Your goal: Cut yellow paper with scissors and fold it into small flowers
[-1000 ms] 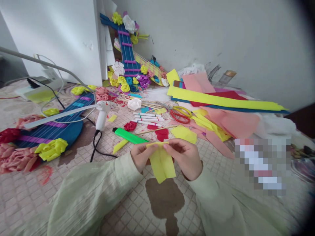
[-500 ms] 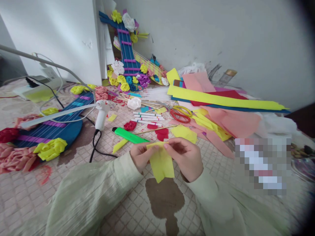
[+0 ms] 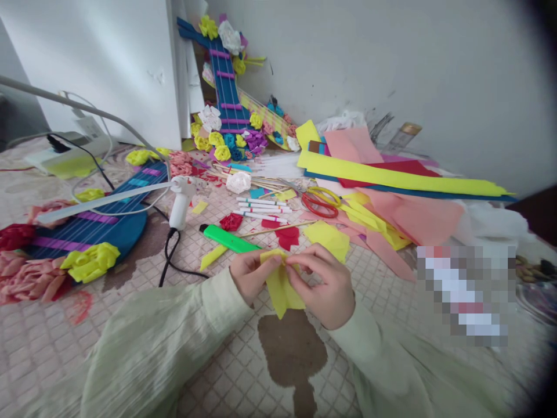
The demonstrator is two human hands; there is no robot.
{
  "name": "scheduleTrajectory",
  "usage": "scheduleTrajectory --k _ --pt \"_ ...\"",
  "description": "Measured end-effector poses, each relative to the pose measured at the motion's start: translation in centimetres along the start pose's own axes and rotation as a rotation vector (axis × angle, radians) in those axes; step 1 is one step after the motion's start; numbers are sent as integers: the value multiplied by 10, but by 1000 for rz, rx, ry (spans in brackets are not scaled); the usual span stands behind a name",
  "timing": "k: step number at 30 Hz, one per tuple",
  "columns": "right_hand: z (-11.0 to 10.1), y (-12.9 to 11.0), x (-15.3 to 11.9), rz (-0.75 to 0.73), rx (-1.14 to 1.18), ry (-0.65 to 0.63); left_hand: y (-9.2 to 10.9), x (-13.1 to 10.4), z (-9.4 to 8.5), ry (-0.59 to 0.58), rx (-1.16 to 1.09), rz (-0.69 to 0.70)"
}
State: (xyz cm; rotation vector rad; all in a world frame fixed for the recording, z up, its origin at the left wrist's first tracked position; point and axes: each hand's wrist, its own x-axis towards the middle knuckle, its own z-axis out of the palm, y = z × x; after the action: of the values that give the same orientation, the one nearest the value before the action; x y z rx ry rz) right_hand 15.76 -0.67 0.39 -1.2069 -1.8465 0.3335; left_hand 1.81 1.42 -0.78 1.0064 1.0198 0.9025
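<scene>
A piece of yellow crepe paper (image 3: 281, 290) hangs between my two hands, gathered at its top edge, with its lower part loose. My left hand (image 3: 250, 274) pinches the upper left of the paper between thumb and fingers. With thumb and fingertips, my right hand (image 3: 326, 284) grips the paper's top right, close to the left fingertips. Just beyond my left hand lies a bright green utility knife (image 3: 230, 238). Several yellow paper pieces (image 3: 328, 238) rest on the table behind my right hand.
At left, a blue paper guitar (image 3: 126, 226) bears paper flowers, with a white glue gun (image 3: 179, 209) beside it. Another decorated guitar (image 3: 228, 87) leans at the back. Markers (image 3: 263, 206), red-and-yellow scissors (image 3: 319, 203) and coloured paper strips (image 3: 404, 174) lie across the middle and right.
My right hand has shifted slightly left and its fingers have closed in near the left fingertips. The paper's top edge is now more gathered and its lower part narrower.
</scene>
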Motion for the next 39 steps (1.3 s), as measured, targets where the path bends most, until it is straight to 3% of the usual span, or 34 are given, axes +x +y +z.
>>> scheduleTrajectory --k 8,13,18,23,27,34,39 --pt "-5 -4 0 38 103 -70 2 -1 0 13 89 29" --pt "-7 -2 2 171 261 -86 3 -3 0 11 158 26" --pt "-3 5 5 299 361 -156 2 -6 1 -26 353 159" --pt "-2 9 7 413 441 -166 4 -8 5 -76 220 83" --pt "0 11 6 519 521 -162 5 -8 7 -51 181 37" --pt "3 14 4 607 605 -58 3 -8 7 -48 65 12" --pt "0 11 6 634 617 -147 6 -8 5 -28 116 46"
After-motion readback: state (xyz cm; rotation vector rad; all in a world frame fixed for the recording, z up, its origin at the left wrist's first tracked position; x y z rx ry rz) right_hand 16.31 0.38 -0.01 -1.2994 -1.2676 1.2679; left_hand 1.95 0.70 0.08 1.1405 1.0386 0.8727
